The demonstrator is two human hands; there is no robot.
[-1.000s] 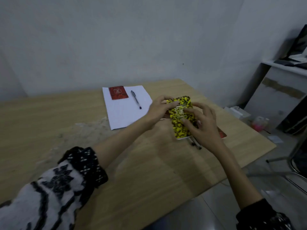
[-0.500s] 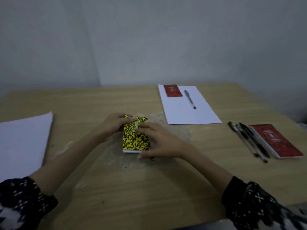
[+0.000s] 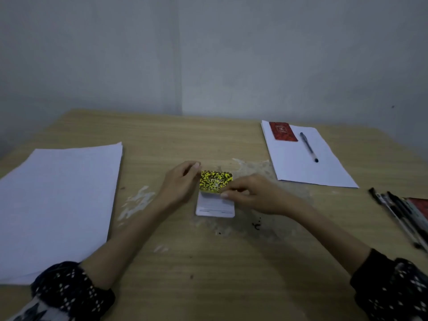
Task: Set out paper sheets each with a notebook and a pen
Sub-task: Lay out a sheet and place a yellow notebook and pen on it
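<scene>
A small spiral notebook with a yellow-and-black cover [image 3: 215, 183] lies on the wooden table [image 3: 208, 262] at the centre. Its cover is lifted and folded back, showing a white lined page. My left hand [image 3: 179, 184] steadies its top left corner. My right hand [image 3: 251, 193] pinches the lower edge of the raised cover. At the back right lies a paper sheet [image 3: 303, 163] with a red notebook [image 3: 283, 131] and a dark pen [image 3: 309, 147] on it. A stack of white paper [image 3: 55, 200] lies at the left.
Several dark pens [image 3: 400, 216] lie at the right edge beside another red notebook [image 3: 420, 206], partly cut off by the frame. Worn whitish patches mark the tabletop around the centre. A grey wall rises close behind the table.
The yellow notebook came from the table's right side to the centre and was laid down. Since then my right hand has lifted its cover open, baring the white page.
</scene>
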